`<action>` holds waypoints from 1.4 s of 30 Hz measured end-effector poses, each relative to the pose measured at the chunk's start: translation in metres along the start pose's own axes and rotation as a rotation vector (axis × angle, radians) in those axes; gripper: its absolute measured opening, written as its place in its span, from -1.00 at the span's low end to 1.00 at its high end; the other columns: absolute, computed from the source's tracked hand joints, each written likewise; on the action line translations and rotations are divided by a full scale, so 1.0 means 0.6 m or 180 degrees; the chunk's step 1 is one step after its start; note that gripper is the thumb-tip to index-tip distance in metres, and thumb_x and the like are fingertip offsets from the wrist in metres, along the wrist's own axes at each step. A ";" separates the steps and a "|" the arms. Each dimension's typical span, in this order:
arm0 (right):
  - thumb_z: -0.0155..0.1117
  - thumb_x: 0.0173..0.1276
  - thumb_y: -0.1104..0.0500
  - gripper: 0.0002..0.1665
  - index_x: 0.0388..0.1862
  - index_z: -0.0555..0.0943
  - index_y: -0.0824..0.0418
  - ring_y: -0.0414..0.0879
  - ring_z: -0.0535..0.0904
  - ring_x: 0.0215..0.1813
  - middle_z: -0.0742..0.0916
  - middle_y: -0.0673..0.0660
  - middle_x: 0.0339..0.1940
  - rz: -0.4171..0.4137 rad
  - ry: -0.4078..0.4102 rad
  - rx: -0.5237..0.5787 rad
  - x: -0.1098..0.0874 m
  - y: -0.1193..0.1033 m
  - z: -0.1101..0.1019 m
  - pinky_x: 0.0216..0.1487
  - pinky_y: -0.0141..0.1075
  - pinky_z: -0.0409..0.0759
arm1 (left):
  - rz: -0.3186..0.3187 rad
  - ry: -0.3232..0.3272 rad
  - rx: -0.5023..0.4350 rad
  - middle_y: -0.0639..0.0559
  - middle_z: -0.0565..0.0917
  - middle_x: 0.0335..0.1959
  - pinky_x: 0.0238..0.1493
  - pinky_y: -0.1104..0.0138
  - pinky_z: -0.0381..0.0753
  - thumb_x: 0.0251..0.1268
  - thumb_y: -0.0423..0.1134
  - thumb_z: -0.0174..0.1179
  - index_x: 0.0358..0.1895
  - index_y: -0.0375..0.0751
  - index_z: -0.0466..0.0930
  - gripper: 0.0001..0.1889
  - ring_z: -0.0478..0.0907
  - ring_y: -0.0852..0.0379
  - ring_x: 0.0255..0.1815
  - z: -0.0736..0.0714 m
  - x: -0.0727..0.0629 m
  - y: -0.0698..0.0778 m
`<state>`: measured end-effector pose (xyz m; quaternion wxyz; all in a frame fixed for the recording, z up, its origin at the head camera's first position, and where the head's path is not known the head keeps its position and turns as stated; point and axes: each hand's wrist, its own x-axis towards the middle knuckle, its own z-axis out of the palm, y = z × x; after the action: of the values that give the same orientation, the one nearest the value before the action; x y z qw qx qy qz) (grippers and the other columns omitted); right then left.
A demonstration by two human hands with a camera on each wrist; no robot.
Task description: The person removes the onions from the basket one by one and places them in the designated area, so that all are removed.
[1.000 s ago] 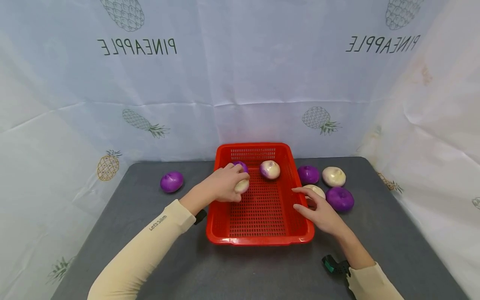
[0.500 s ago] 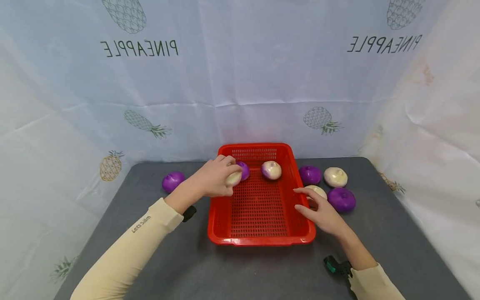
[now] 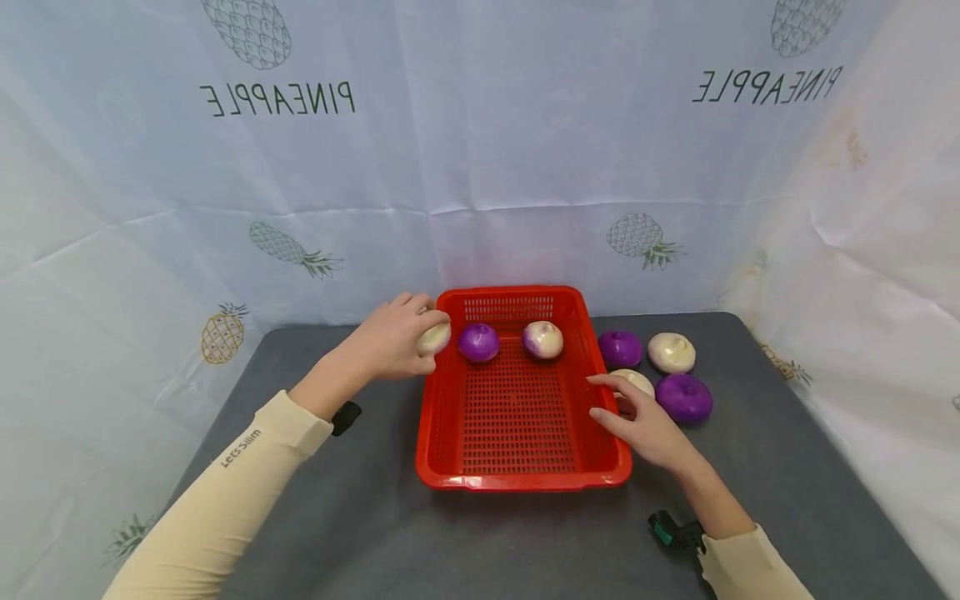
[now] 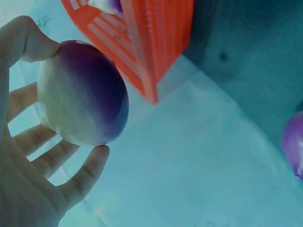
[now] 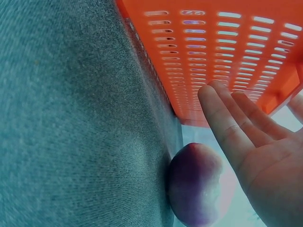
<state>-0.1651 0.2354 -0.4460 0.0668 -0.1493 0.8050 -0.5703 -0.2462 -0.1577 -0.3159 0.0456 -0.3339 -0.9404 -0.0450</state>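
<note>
In the head view my left hand (image 3: 390, 340) holds a turnip (image 3: 435, 338) by the red basket's upper left rim. The left wrist view shows this purple-and-white turnip (image 4: 85, 94) gripped between thumb and fingertips, clear of the table. Two turnips lie inside the red plastic basket (image 3: 517, 482): one purple side up (image 3: 478, 342), the other mostly cream (image 3: 542, 340). At the basket's right rim rests my right hand (image 3: 643, 427). Its fingers (image 5: 227, 123) look extended against the slotted outer wall in the right wrist view, holding nothing.
Right of the basket, several turnips sit on the dark grey table (image 3: 510, 550), including a purple one (image 3: 683, 398) and a cream one (image 3: 671, 353). A cream turnip (image 3: 633, 382) is partly hidden behind my right hand. A pineapple-print cloth (image 3: 517, 167) hangs behind.
My left hand has lifted the turnip out of the basket and carried it left to the rim. The purple turnip it covered is now fully visible. My right hand stays put.
</note>
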 end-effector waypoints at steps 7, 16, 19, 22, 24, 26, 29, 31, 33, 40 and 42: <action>0.29 0.49 0.08 -0.37 0.46 0.38 0.16 0.30 0.60 0.16 0.47 0.32 0.33 0.0021 -0.0013 -0.0010 0.005 -0.003 -0.002 -0.10 -0.11 0.76 | -0.0181 0.0011 0.0114 -0.19 0.48 0.21 -0.08 -0.05 0.55 0.12 -0.15 0.35 0.26 -0.13 0.58 -0.44 0.38 -0.20 0.15 0.006 -0.008 -0.030; 0.29 0.49 0.08 -0.38 0.45 0.38 0.18 0.29 0.60 0.16 0.47 0.32 0.33 -0.0032 0.0009 -0.0069 0.005 -0.002 -0.002 -0.09 -0.12 0.76 | -0.0496 0.0066 -0.0008 -0.20 0.48 0.20 -0.11 -0.08 0.52 0.15 -0.14 0.34 0.29 -0.12 0.57 -0.43 0.38 -0.21 0.13 0.044 -0.016 -0.076; 0.29 0.49 0.08 -0.39 0.44 0.39 0.20 0.27 0.61 0.14 0.48 0.32 0.33 -0.0057 0.0029 -0.0095 0.004 0.000 -0.003 -0.10 -0.11 0.76 | -0.0534 0.0128 -0.0063 -0.21 0.48 0.18 -0.09 -0.09 0.54 0.13 -0.14 0.31 0.26 -0.13 0.57 -0.45 0.38 -0.22 0.12 0.066 -0.019 -0.085; 0.28 0.50 0.09 -0.40 0.44 0.39 0.21 0.26 0.62 0.14 0.47 0.33 0.33 -0.0079 0.0031 -0.0110 0.004 0.001 -0.003 -0.10 -0.12 0.76 | -0.0579 0.0141 -0.0105 -0.21 0.47 0.19 -0.03 -0.13 0.54 0.14 -0.13 0.30 0.26 -0.13 0.57 -0.45 0.38 -0.23 0.13 0.089 -0.021 -0.090; 0.28 0.50 0.09 -0.40 0.44 0.40 0.21 0.25 0.62 0.14 0.47 0.32 0.33 -0.0071 0.0037 -0.0103 0.003 0.001 -0.003 -0.09 -0.12 0.76 | -0.0620 0.0115 -0.0118 -0.21 0.46 0.20 -0.01 -0.15 0.54 0.14 -0.13 0.29 0.28 -0.14 0.56 -0.44 0.38 -0.24 0.14 0.102 -0.022 -0.093; 0.28 0.50 0.09 -0.40 0.44 0.39 0.20 0.25 0.61 0.14 0.47 0.32 0.33 -0.0071 0.0028 -0.0105 0.003 0.001 -0.003 -0.08 -0.13 0.76 | -0.0676 0.0094 -0.0141 -0.21 0.45 0.21 0.00 -0.16 0.54 0.15 -0.13 0.30 0.29 -0.14 0.55 -0.42 0.37 -0.24 0.15 0.113 -0.023 -0.095; 0.28 0.50 0.09 -0.40 0.43 0.40 0.20 0.26 0.61 0.15 0.47 0.32 0.33 -0.0080 0.0030 -0.0109 0.002 0.002 -0.001 -0.08 -0.13 0.75 | -0.0742 0.0077 -0.0175 -0.22 0.46 0.20 0.01 -0.17 0.53 0.15 -0.14 0.31 0.31 -0.15 0.55 -0.41 0.37 -0.25 0.15 0.129 -0.024 -0.098; 0.28 0.50 0.11 -0.41 0.43 0.40 0.21 0.26 0.61 0.14 0.48 0.32 0.32 -0.0088 0.0033 -0.0113 0.000 0.002 -0.001 -0.09 -0.14 0.76 | -0.0755 0.0064 -0.0190 -0.24 0.46 0.21 0.02 -0.18 0.53 0.16 -0.13 0.32 0.32 -0.16 0.55 -0.41 0.38 -0.26 0.16 0.140 -0.025 -0.099; 0.29 0.49 0.11 -0.41 0.43 0.41 0.20 0.25 0.62 0.13 0.48 0.31 0.32 -0.0084 0.0047 -0.0122 -0.002 0.003 -0.001 -0.10 -0.16 0.76 | -0.0770 0.0043 -0.0191 -0.24 0.46 0.22 0.03 -0.18 0.53 0.17 -0.12 0.34 0.32 -0.17 0.55 -0.40 0.38 -0.27 0.17 0.150 -0.026 -0.099; 0.28 0.50 0.10 -0.41 0.43 0.40 0.20 0.24 0.62 0.13 0.47 0.32 0.34 -0.0082 0.0029 -0.0150 -0.002 0.004 0.000 -0.08 -0.15 0.75 | -0.0842 -0.0004 -0.0115 -0.25 0.47 0.22 0.06 -0.21 0.55 0.14 -0.10 0.40 0.29 -0.17 0.57 -0.40 0.39 -0.28 0.20 0.168 -0.031 -0.099; 0.29 0.49 0.09 -0.41 0.43 0.41 0.19 0.25 0.62 0.13 0.47 0.31 0.33 -0.0076 0.0047 -0.0148 -0.001 0.003 0.000 -0.09 -0.14 0.76 | -0.0835 -0.0019 -0.0103 -0.25 0.47 0.22 0.05 -0.19 0.55 0.14 -0.10 0.40 0.29 -0.17 0.57 -0.40 0.39 -0.28 0.19 0.169 -0.030 -0.100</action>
<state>-0.1647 0.2363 -0.4480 0.0505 -0.1562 0.8166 -0.5533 -0.2761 -0.2035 -0.4220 0.0312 -0.2089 -0.9753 -0.0648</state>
